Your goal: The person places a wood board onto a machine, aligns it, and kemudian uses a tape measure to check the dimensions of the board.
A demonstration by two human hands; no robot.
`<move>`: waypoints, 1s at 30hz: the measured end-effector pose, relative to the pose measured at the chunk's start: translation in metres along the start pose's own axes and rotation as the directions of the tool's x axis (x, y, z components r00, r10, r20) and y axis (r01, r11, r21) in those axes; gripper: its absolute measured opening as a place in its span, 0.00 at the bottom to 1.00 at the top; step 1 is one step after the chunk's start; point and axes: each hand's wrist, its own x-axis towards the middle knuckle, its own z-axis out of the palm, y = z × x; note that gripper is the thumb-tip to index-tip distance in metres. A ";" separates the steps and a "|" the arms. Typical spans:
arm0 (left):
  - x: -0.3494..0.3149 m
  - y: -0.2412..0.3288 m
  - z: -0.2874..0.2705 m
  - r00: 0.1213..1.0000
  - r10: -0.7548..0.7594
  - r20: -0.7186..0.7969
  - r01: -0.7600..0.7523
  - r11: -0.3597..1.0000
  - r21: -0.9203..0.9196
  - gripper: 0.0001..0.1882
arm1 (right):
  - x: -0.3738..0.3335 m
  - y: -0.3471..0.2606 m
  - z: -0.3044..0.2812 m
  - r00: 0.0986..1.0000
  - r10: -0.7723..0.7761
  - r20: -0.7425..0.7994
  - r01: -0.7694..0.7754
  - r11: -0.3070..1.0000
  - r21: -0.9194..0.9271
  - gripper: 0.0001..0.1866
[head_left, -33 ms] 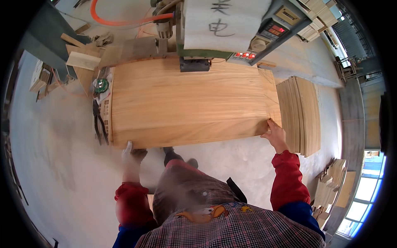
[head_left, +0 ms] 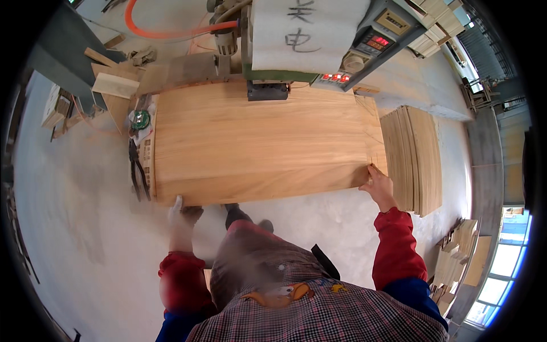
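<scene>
Pale wood is spanning the middle: a wide board (head_left: 262, 142) is lying below the machine (head_left: 279, 74). The right hand (head_left: 378, 186) is clasping its near right corner, fingers on top. The left hand (head_left: 183, 214), hazy, is clasping the near left corner. Black pliers (head_left: 136, 171) are lying beside the board's left end; a stack of panels (head_left: 415, 159) is standing by its right.

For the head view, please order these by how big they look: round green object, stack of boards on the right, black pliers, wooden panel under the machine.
Largest to smallest:
1. Wooden panel
2. Stack of boards
3. Black pliers
4. Round green object
</scene>
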 end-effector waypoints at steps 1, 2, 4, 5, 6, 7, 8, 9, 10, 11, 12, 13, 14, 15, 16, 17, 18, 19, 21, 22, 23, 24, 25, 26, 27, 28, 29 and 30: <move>0.001 0.000 -0.003 1.000 -0.013 0.000 0.013 1.000 -0.013 0.26 | 0.002 -0.002 0.001 1.000 -0.003 0.009 0.003 1.000 -0.009 0.38; 0.003 0.001 -0.006 1.000 -0.025 0.000 0.025 0.999 -0.028 0.26 | 0.003 -0.004 0.000 1.000 0.003 0.019 -0.003 1.000 -0.013 0.38; 0.003 0.002 -0.010 0.999 -0.025 0.040 0.025 1.000 -0.009 0.26 | 0.005 -0.008 -0.001 0.999 0.006 0.041 -0.005 1.000 -0.020 0.38; 0.000 0.003 -0.010 0.999 -0.020 0.050 0.020 1.000 0.003 0.26 | 0.005 -0.009 0.001 0.999 0.009 0.037 -0.008 1.000 -0.016 0.38; -0.001 0.002 -0.008 1.000 -0.019 -0.015 0.019 1.000 0.011 0.25 | 0.004 -0.008 0.003 0.999 0.010 0.035 -0.009 1.000 -0.012 0.39; -0.004 0.003 -0.001 0.999 -0.010 -0.041 0.010 1.000 0.010 0.23 | 0.003 -0.006 0.005 0.999 0.009 0.032 -0.008 1.000 -0.007 0.39; -0.008 0.005 0.008 0.998 -0.003 -0.067 0.003 1.000 0.009 0.21 | 0.002 -0.001 0.007 1.000 0.007 0.013 -0.007 1.000 0.006 0.39; -0.009 0.004 0.013 0.996 0.003 -0.093 -0.002 1.000 0.007 0.20 | 0.000 0.008 0.013 1.000 0.005 -0.005 -0.005 1.000 0.018 0.40; -0.013 0.006 0.015 0.996 0.009 -0.092 -0.008 1.000 0.011 0.20 | 0.000 0.011 0.016 1.000 0.002 -0.024 -0.002 0.999 0.032 0.40; -0.014 0.006 0.015 0.996 0.010 -0.088 -0.009 1.000 0.012 0.19 | 0.001 0.011 0.017 1.000 0.000 -0.013 0.000 1.000 0.022 0.41; -0.014 0.007 0.013 0.996 0.010 -0.084 -0.009 1.000 0.015 0.19 | 0.002 0.010 0.018 1.000 -0.001 -0.001 0.001 1.000 0.013 0.41; -0.012 0.007 0.010 0.997 0.007 -0.075 -0.006 1.000 0.011 0.19 | 0.003 0.007 0.016 1.000 0.002 0.007 -0.002 1.000 -0.001 0.42; -0.011 0.005 0.007 0.998 0.000 -0.064 0.000 1.000 0.005 0.18 | 0.004 0.003 0.013 0.999 0.029 0.042 -0.029 1.000 -0.002 0.42; -0.010 0.004 0.004 0.999 -0.006 -0.053 0.007 1.000 0.001 0.18 | 0.005 -0.001 0.011 0.995 0.056 0.078 -0.056 0.998 -0.002 0.43; -0.010 0.004 0.005 0.999 -0.011 -0.036 0.011 1.000 0.001 0.18 | 0.006 -0.002 0.009 0.990 0.089 0.113 -0.089 0.996 -0.009 0.43; -0.011 0.004 0.006 0.999 0.003 -0.050 -0.003 1.000 0.007 0.18 | 0.006 -0.002 0.010 0.990 0.084 0.115 -0.083 0.996 -0.011 0.44; -0.013 0.004 0.008 0.998 0.018 -0.064 -0.017 1.000 0.013 0.19 | 0.007 0.000 0.010 0.990 0.079 0.117 -0.078 0.997 -0.012 0.44; -0.015 0.004 0.011 0.996 0.031 -0.078 -0.029 0.999 0.022 0.20 | 0.007 0.002 0.012 0.990 0.076 0.120 -0.075 0.997 -0.013 0.44; -0.017 0.006 0.015 0.995 0.033 -0.092 -0.033 0.999 0.006 0.20 | 0.005 0.009 0.014 0.995 0.043 0.095 -0.043 0.999 -0.007 0.44; -0.018 0.006 0.015 0.994 0.032 -0.101 -0.032 0.999 0.001 0.19 | 0.005 0.006 0.014 0.996 0.028 0.086 -0.028 1.000 -0.004 0.44; -0.019 0.006 0.016 0.995 0.038 -0.091 -0.039 0.999 -0.003 0.19 | 0.006 0.003 0.013 0.993 0.054 0.101 -0.054 0.999 0.000 0.44; -0.019 0.007 0.017 0.996 0.044 -0.081 -0.045 0.999 -0.007 0.19 | 0.006 0.001 0.011 0.990 0.081 0.116 -0.082 0.997 0.003 0.44; -0.019 0.007 0.017 0.997 0.048 -0.067 -0.049 0.999 -0.007 0.19 | 0.005 -0.002 0.009 0.985 0.113 0.131 -0.114 0.993 0.006 0.43; -0.019 0.007 0.016 0.997 0.050 -0.062 -0.051 0.999 -0.005 0.19 | 0.005 -0.001 0.011 0.989 0.091 0.112 -0.094 0.996 0.014 0.43; -0.019 0.006 0.015 0.997 0.052 -0.056 -0.052 0.999 -0.002 0.19 | 0.006 0.002 0.014 0.993 0.071 0.094 -0.074 0.997 0.023 0.43; -0.019 0.006 0.015 0.997 0.053 -0.047 -0.053 0.999 0.000 0.19 | 0.006 0.004 0.015 0.996 0.053 0.072 -0.055 0.998 0.029 0.43; -0.019 0.005 0.015 0.997 0.053 -0.064 -0.053 0.999 -0.004 0.19 | 0.005 0.005 0.017 0.996 0.048 0.072 -0.051 0.998 0.032 0.43; -0.019 0.006 0.016 0.995 0.052 -0.080 -0.053 0.999 -0.007 0.19 | 0.004 0.005 0.018 0.996 0.044 0.071 -0.046 0.998 0.034 0.43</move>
